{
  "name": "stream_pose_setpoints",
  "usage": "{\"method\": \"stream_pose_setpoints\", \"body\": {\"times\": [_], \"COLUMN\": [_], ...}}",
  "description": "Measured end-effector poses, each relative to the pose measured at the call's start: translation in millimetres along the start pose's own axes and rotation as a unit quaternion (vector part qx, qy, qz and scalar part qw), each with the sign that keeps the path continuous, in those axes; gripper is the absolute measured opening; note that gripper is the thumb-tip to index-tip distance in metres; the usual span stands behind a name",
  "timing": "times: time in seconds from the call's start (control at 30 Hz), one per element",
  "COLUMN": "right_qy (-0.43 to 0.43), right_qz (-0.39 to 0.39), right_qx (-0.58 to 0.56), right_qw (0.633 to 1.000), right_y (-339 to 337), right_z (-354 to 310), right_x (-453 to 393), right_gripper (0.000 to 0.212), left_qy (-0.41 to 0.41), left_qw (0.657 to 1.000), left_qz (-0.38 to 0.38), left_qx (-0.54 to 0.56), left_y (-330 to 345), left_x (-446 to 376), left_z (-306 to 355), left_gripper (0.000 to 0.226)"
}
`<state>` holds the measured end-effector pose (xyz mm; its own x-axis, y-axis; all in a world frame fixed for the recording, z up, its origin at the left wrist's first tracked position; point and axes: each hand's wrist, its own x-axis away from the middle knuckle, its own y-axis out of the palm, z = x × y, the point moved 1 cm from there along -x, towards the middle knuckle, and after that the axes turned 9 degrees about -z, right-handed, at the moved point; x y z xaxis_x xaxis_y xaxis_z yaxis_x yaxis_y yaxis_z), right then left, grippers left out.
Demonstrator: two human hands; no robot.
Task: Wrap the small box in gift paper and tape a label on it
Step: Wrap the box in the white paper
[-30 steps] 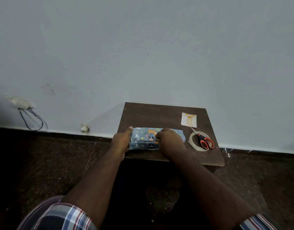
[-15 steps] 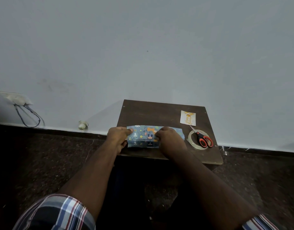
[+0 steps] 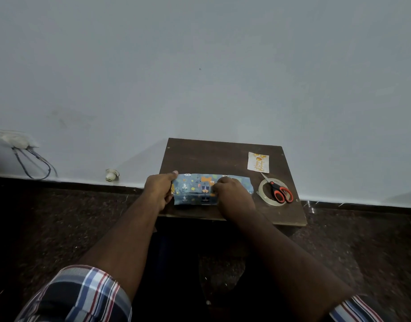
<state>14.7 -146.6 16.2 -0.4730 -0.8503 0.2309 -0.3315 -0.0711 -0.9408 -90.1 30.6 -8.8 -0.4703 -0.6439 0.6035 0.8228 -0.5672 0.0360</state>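
A small box wrapped in blue gift paper (image 3: 195,188) with cartoon prints lies near the front of a dark wooden board (image 3: 211,156). My left hand (image 3: 159,190) grips the package's left end, thumb on top. My right hand (image 3: 232,197) rests on the package's right half, fingers curled down on the folded paper and hiding that part. A white birthday label (image 3: 258,161) lies at the board's back right. A roll of clear tape (image 3: 265,197) sits at the right with red-handled scissors (image 3: 280,192) lying across it.
The board sits low against a pale wall (image 3: 200,77), over a dark speckled floor (image 3: 60,219). A wall socket with looping wires (image 3: 25,156) is at the far left, and a small white fitting (image 3: 111,175) sits at the wall's foot.
My left hand shifted slightly along the package's left end, thumb now over the top edge. The right hand stays pressed on the paper. The camera view drifted a little.
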Motion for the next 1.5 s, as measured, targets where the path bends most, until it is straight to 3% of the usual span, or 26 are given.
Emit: {"method": "stream_pose_setpoints", "body": {"times": [0.23,0.33,0.37,0.43,0.5,0.53,0.63,0.83,1.07,1.27,1.4,1.5], "right_qy": [-0.002,-0.005,-0.006,-0.008,-0.008,-0.006,-0.004,-0.011,-0.029,-0.041,-0.005,0.021], "right_qz": [-0.01,-0.015,-0.017,-0.013,-0.004,0.001,0.018,0.038,0.027,0.022,0.064,0.066], "right_qx": [-0.009,-0.006,-0.005,-0.001,0.0,0.001,0.002,-0.004,-0.022,-0.005,0.023,-0.019], "right_qw": [1.0,1.0,1.0,1.0,1.0,1.0,1.0,0.999,0.999,0.999,0.998,0.997], "right_y": [1,2,2,4,6,7,9,11,11,3,-2,-1], "right_z": [0,-1,-1,-1,-2,-3,-5,-5,3,11,13,11], "right_x": [3,4,4,5,7,8,11,14,16,6,-1,-12], "right_gripper": [0.037,0.04,0.041,0.04,0.04,0.039,0.035,0.033,0.04,0.033,0.032,0.033], "left_qy": [0.045,0.113,0.156,0.285,0.391,0.408,0.365,0.309,0.329,0.331,0.307,0.319], "left_qw": [0.999,0.986,0.967,0.887,0.779,0.742,0.696,0.632,0.582,0.611,0.631,0.647], "left_qz": [0.025,0.065,0.089,0.102,0.043,-0.007,-0.104,-0.102,-0.074,-0.088,-0.125,-0.121], "left_qx": [-0.009,-0.107,-0.18,-0.349,-0.488,-0.532,-0.61,-0.703,-0.74,-0.713,-0.701,-0.682], "left_y": [-1,-5,-5,0,12,17,27,32,38,32,23,22], "left_x": [-3,-3,1,13,24,25,23,27,39,36,31,32], "left_z": [-1,-2,0,2,2,0,-3,4,4,3,6,5], "left_gripper": [0.007,0.008,0.013,0.017,0.018,0.02,0.03,0.033,0.032,0.031,0.037,0.032]}}
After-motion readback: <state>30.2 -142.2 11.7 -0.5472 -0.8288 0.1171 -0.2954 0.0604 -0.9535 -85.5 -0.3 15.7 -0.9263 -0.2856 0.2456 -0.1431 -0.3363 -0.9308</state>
